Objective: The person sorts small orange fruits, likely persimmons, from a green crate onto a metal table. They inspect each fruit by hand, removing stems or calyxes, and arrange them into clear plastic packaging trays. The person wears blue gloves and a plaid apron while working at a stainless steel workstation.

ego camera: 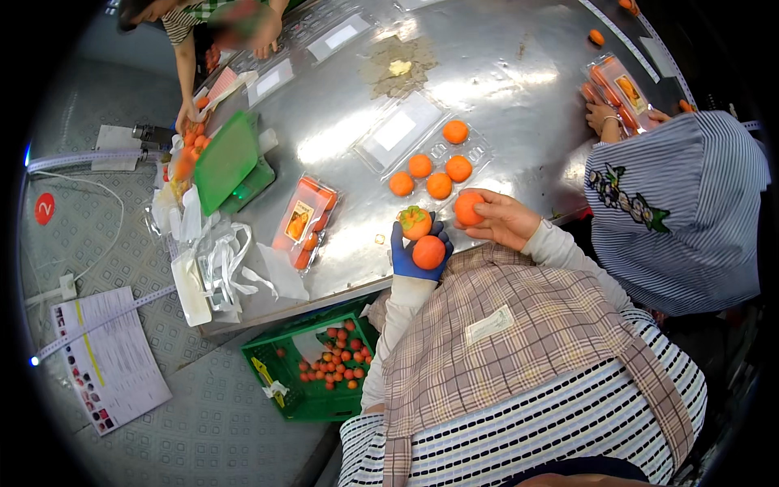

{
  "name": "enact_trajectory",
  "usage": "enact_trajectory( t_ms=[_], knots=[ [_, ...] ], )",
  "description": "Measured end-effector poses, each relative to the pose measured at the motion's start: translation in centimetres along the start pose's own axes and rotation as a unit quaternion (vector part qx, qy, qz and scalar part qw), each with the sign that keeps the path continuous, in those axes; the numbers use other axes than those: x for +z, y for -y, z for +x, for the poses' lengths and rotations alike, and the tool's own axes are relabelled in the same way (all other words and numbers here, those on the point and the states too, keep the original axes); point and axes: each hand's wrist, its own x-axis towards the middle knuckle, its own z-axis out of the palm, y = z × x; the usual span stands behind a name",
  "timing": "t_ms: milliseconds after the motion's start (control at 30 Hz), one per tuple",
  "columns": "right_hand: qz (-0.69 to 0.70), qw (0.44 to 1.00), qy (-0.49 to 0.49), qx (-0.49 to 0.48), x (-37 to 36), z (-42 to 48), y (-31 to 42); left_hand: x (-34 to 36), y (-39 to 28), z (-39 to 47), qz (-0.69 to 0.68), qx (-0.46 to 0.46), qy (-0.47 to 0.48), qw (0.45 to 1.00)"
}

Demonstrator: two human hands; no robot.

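My left hand (398, 262), in a blue glove, cradles two orange persimmons near the table's front edge. One persimmon (415, 225) shows its green calyx; the other persimmon (428, 252) sits lower, against the palm. Beside it, my bare right hand (505, 218) grips a third persimmon (468, 209) between thumb and fingers. Just beyond both hands lies an opened clear plastic clamshell box (481, 149). Several persimmons (439, 185) stand in its moulded cups, and some cups hold nothing. Its lid (398, 131) is folded back flat on the table, with a white label on it.
A filled, labelled clamshell (304, 222) lies left on the metal table (328, 122), near a green scale (228, 164) and plastic scraps (234, 259). Below stands a green crate (292, 402) of small red fruit. One co-worker (675, 201) at right handles a packed box (621, 91); another reaches in at upper left.
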Motion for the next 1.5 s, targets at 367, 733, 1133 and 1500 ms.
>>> enact_trajectory(
  t_ms=[367,733,1133,1500],
  knots=[
    [-0.384,0.917,-0.105,-0.025,-8.5,3.9,-6.1,-7.2,-2.8,-0.2,-0.051,0.051,-0.038,0.997],
    [-0.678,0.728,0.104,-0.003,1.4,9.1,-9.3,-14.4,-8.4,-0.4,-0.096,0.07,-0.091,0.989],
    [-0.796,0.551,0.011,-0.251,14.0,22.2,-7.3,-22.3,-22.4,-7.5,0.015,0.378,-0.273,0.885],
    [-0.913,0.228,0.277,-0.195,29.1,29.6,-11.9,-26.7,-24.1,-7.4,-0.138,0.241,-0.115,0.954]
  ],
)
